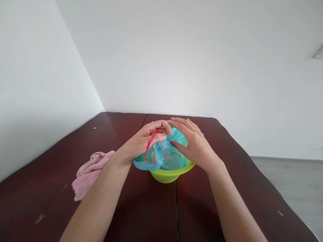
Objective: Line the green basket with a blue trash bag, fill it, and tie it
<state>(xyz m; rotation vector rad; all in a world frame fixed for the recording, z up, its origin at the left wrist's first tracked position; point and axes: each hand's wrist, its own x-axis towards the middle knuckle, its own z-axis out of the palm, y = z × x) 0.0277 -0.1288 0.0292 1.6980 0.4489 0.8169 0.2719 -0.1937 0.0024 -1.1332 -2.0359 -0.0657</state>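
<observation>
A thin blue plastic bag point(174, 158) with a red drawstring point(149, 144) lies in and over a yellow-green plastic basin point(165, 177) on the table. My left hand point(148, 136) is closed on the bag's gathered edge at the basin's left side, and the drawstring runs across its fingers. On the right, my right hand point(193, 141) is curved over the bag, with thumb and fingers apart. Its fingertips are close to the gathered plastic; whether they touch it I cannot tell. Both hands hide part of the basin's rim.
A crumpled pink cloth point(92, 173) lies on the dark red wooden table point(202, 208), left of the basin and partly behind my left forearm. White walls point(176, 60) stand behind and to the left. Past the table's right edge is a pale floor point(285, 181).
</observation>
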